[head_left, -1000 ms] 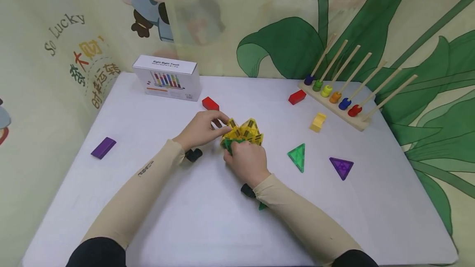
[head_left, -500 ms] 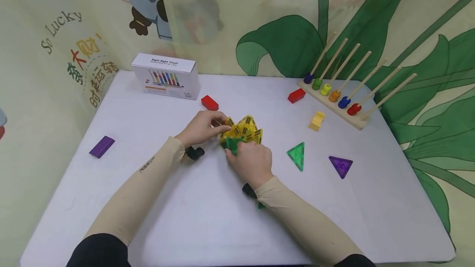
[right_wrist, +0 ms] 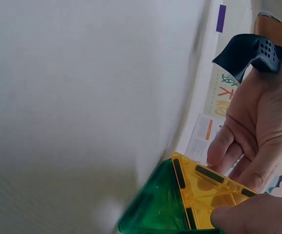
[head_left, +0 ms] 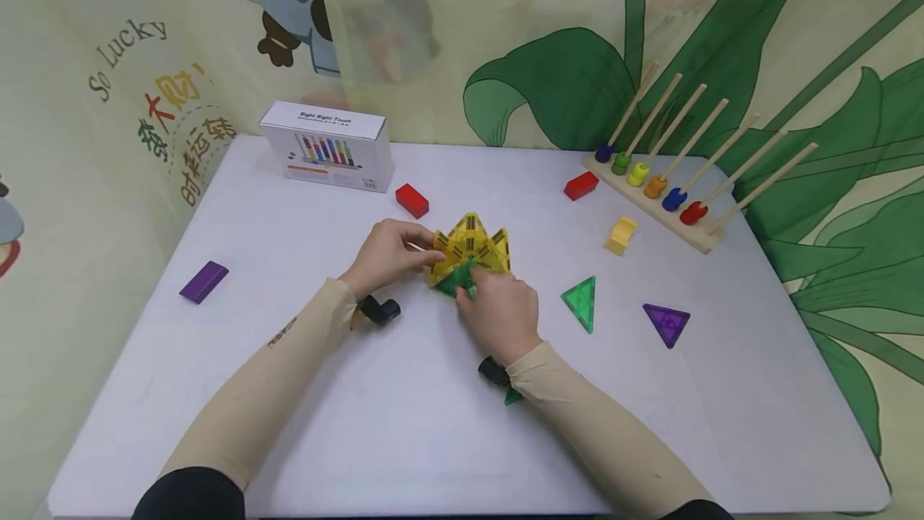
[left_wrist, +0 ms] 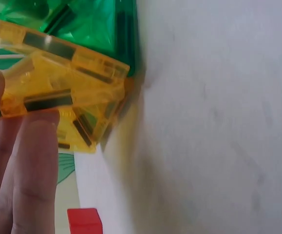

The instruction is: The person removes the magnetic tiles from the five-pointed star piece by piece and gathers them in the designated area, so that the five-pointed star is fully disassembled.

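Observation:
Yellow magnetic tiles [head_left: 471,237] stand joined in a pointed, crown-like cluster mid-table. Green magnetic tiles [head_left: 451,282] lean along the near side of the cluster. My left hand [head_left: 390,253] pinches a yellow triangular tile [left_wrist: 53,100] at the cluster's left edge, thumb on one face and fingers on the other. My right hand [head_left: 501,313] is at the near side, its index finger and thumb pinching a green tile [right_wrist: 155,202]; the contact is partly hidden. Right of the hands lie a green triangular tile [head_left: 581,305] and a purple triangular tile [head_left: 667,325].
Behind the hands are a white printed box [head_left: 326,147] and a red block [head_left: 412,201]. At right stand a wooden peg rack [head_left: 650,203], another red block [head_left: 581,185] and a yellow block [head_left: 621,235]. A purple block [head_left: 204,282] lies left; a green tip [head_left: 513,396] shows under the right wrist.
My right hand has shifted slightly right and nearer. The yellow cluster has turned and spread, so its points and inside show more. My left hand keeps its hold at the left edge.

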Demonstrator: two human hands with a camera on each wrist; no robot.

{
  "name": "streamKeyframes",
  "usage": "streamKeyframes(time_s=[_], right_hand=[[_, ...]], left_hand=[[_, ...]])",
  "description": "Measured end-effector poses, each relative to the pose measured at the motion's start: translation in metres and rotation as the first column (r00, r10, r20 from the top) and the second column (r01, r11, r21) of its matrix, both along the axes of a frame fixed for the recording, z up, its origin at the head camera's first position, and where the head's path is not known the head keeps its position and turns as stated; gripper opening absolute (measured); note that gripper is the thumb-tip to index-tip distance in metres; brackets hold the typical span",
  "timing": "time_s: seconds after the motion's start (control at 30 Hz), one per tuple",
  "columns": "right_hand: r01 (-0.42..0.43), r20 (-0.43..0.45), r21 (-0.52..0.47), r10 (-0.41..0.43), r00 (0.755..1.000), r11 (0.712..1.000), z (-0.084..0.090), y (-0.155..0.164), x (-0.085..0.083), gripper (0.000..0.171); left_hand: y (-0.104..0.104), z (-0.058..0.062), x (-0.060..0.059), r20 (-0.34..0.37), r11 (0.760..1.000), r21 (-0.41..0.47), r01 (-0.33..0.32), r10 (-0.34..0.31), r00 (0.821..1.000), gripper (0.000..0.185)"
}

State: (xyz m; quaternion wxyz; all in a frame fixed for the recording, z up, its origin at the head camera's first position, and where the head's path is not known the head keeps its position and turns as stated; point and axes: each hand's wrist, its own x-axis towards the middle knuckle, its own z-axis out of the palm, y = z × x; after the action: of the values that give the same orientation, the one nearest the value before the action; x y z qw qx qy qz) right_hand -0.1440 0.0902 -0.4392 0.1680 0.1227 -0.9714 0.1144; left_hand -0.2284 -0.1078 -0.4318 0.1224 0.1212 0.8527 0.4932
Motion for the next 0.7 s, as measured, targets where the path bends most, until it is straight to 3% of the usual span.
streamKeyframes(time_s=[0.33,0.7], right_hand=[[0.033,0.137,-0.116,-0.017,0.990,0.993,0.006,0.007,-0.002,0.031],[0.005,0.188,-0.237,0.041,0.981,0.971,0.004,0.017,-0.011,0.033]], left_hand=[[0.003,-0.006,0.017,0.026,0.991,0.048,-0.125,0.124,0.992,0.027],[0.007,-0.014,0.032,-0.013,0.967,0.157,-0.203,0.207,0.978,0.027]])
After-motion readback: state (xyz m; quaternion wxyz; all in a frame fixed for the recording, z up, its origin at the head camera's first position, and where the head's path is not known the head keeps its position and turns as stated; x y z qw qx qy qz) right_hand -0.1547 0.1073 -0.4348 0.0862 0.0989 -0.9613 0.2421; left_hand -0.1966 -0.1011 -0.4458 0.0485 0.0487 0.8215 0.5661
